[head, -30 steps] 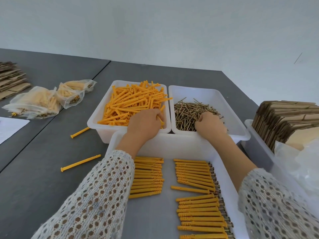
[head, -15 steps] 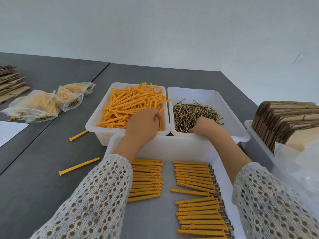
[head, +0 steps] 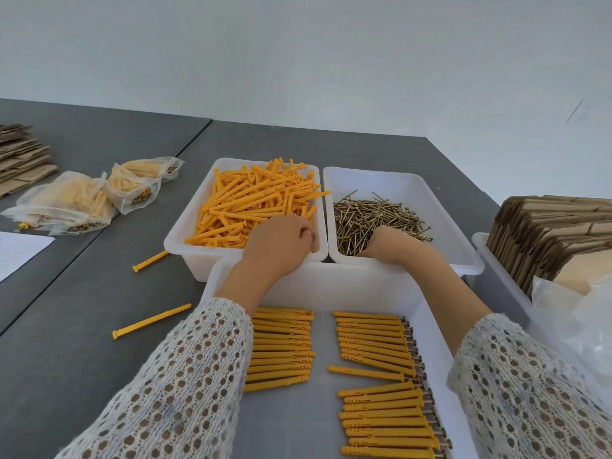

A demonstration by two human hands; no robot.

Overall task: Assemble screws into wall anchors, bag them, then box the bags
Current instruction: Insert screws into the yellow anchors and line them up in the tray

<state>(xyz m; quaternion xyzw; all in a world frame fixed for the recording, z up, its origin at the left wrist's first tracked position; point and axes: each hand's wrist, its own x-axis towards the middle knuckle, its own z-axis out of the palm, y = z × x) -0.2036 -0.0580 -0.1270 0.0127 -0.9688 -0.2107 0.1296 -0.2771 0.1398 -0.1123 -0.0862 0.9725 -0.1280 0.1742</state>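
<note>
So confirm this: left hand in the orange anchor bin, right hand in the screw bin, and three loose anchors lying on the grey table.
Not three: the head view shows two loose anchors on the grey table. The left hand is in the anchor bin, the right hand in the screw bin.

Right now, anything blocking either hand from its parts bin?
Nothing visible does. The left hand is already in the anchor bin on the yellow anchors; the right hand is dug into the screws, fingers hidden.

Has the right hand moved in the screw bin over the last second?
Yes. The right hand has slid toward the bin's near left corner and dug into the screws, judged against the screw bin.
</note>
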